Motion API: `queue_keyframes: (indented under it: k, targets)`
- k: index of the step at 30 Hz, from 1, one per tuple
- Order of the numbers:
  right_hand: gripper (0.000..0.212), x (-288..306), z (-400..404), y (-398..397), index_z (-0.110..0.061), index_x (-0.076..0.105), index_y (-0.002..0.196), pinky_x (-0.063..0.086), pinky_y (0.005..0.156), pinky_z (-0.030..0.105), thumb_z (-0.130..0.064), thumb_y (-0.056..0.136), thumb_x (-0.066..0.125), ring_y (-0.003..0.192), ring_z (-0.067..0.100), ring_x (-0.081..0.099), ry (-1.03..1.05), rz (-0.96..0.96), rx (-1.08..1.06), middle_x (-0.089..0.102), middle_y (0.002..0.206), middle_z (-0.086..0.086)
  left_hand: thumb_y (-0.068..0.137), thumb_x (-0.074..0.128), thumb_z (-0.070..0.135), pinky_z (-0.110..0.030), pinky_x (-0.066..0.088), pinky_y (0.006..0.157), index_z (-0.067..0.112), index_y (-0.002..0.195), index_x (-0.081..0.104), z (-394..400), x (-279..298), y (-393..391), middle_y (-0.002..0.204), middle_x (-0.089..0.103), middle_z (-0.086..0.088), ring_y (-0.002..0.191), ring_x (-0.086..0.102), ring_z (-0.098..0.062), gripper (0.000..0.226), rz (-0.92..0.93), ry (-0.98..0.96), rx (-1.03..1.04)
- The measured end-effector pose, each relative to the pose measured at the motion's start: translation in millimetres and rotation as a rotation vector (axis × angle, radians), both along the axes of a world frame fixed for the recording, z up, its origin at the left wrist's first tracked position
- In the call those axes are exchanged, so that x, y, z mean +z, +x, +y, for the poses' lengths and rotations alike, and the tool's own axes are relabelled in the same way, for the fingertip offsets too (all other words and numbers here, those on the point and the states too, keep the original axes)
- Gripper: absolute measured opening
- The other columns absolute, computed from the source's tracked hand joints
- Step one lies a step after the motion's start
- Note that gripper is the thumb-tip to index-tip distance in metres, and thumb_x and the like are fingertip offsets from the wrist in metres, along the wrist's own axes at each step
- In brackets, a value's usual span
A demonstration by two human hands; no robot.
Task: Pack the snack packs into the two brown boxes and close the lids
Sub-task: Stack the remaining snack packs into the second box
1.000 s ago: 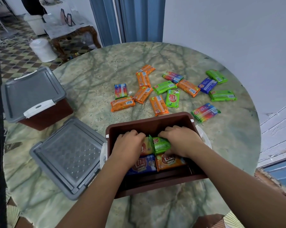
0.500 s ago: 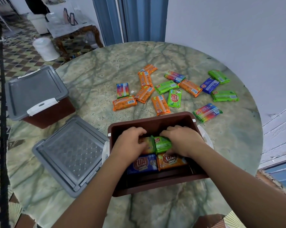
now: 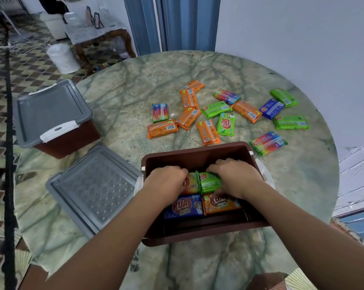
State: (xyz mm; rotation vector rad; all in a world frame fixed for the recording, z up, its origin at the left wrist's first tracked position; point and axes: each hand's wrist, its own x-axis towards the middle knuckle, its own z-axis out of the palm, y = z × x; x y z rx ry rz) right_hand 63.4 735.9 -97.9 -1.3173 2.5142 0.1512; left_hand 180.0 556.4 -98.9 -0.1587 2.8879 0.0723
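Note:
An open brown box (image 3: pixel 197 150) stands on the marble table (image 3: pixel 124 97) right in front of me. Both hands are inside it. My left hand (image 3: pixel 166 182) grips an orange snack pack (image 3: pixel 191 183), and my right hand (image 3: pixel 234 176) grips a green snack pack (image 3: pixel 209 182) beside it. Below them lie a blue pack (image 3: pixel 184 207) and an orange pack (image 3: pixel 219 204). Several loose packs in orange, green, blue and rainbow colours (image 3: pixel 225 114) are scattered beyond the box. A second brown box (image 3: pixel 72 141) with its grey lid (image 3: pixel 51 107) on sits at the far left.
The open box's grey lid (image 3: pixel 95 189) lies flat on the table to its left. A white wall (image 3: pixel 302 38) runs close along the right of the table. On the tiled floor to the left stand a small wooden table (image 3: pixel 97 34) and a white container (image 3: pixel 61 57).
Both hands stay in the box and shift only slightly, pressing the green and orange packs down into place. The view has drifted a little.

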Motion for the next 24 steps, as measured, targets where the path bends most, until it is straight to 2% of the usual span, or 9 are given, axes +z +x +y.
queue_keyframes:
  k: [7,13,16,18,21,23,24]
  targets:
    - [0.081,1,1,1,-0.037,0.047,0.146,0.048,0.095,0.041,-0.06,0.076,0.08,0.121,0.022,0.053,0.002,0.003,-0.001,0.056,0.137,-0.006,0.095,0.064,0.022,-0.045,0.046,0.092,0.018,0.126,0.061,15,-4,-9,0.125,0.051,-0.008,0.118,0.049,-0.031,0.032,-0.064,-0.122,0.012]
    - [0.081,-1,0,1,-0.037,0.048,0.144,0.048,0.094,0.041,-0.062,0.075,0.08,0.12,0.023,0.053,0.004,0.007,-0.003,0.057,0.135,-0.006,0.084,0.075,0.017,-0.045,0.041,0.094,0.022,0.133,0.04,21,-8,-1,0.129,0.047,-0.005,0.121,0.045,-0.03,0.06,0.001,-0.088,0.036]
    - [0.08,-1,0,2,-0.038,0.048,0.144,0.049,0.093,0.041,-0.061,0.075,0.081,0.12,0.023,0.054,-0.001,0.009,-0.004,0.058,0.133,-0.006,0.091,0.07,0.024,-0.043,0.041,0.086,0.025,0.124,0.039,23,3,2,0.119,0.055,0.0,0.112,0.052,-0.028,0.045,0.064,-0.037,-0.024]
    - [0.079,-1,0,1,-0.038,0.048,0.145,0.049,0.093,0.041,-0.058,0.076,0.081,0.119,0.024,0.054,-0.009,0.012,-0.003,0.058,0.133,-0.006,0.096,0.064,0.027,-0.04,0.043,0.078,0.025,0.118,0.038,24,13,7,0.112,0.056,0.001,0.102,0.056,-0.025,0.035,0.168,0.04,-0.025]
    - [0.079,0,1,1,-0.036,0.047,0.147,0.049,0.093,0.04,-0.056,0.078,0.08,0.121,0.025,0.054,-0.007,0.014,-0.006,0.057,0.135,-0.005,0.1,0.059,0.031,-0.037,0.052,0.065,0.028,0.12,0.036,21,27,15,0.101,0.057,0.007,0.08,0.062,-0.015,0.031,0.371,0.315,0.183]
    - [0.081,-2,1,0,-0.037,0.047,0.146,0.049,0.092,0.04,-0.058,0.076,0.081,0.12,0.025,0.055,-0.011,0.013,-0.007,0.057,0.134,-0.005,0.1,0.06,0.032,-0.033,0.054,0.057,0.03,0.129,0.031,17,29,21,0.09,0.062,0.008,0.069,0.063,-0.01,0.042,0.4,0.459,0.36]
    - [0.081,-3,1,0,-0.037,0.047,0.146,0.049,0.091,0.04,-0.059,0.076,0.081,0.12,0.025,0.055,-0.011,0.01,-0.008,0.058,0.134,-0.005,0.1,0.06,0.032,-0.033,0.054,0.056,0.03,0.133,0.027,16,27,23,0.086,0.064,0.006,0.068,0.064,-0.011,0.047,0.382,0.45,0.381]
